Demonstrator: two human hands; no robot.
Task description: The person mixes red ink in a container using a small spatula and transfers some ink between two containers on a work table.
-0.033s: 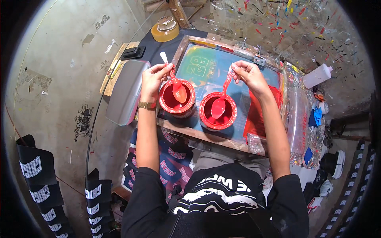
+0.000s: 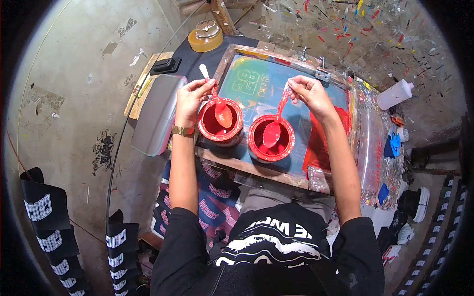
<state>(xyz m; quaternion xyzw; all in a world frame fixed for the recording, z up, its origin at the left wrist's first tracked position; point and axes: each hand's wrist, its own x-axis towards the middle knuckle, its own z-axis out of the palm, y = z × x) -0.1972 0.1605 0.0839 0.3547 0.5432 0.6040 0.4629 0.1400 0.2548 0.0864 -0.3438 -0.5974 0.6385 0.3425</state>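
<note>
Print Workshop Wore Its Colours

This was a screen-printing workshop. A wood-framed mesh screen bore stencilled lettering, tubs of red ink stood on it, dark pieces with repeated white prints made rows, and many-coloured flecks spattered the grey surface beyond.

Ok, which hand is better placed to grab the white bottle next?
Likely your right hand: it's nearer the bottle than your left hand. Its spoon would need setting down first, but the left holds one too.

Drab, paint-flecked grey wall
</note>
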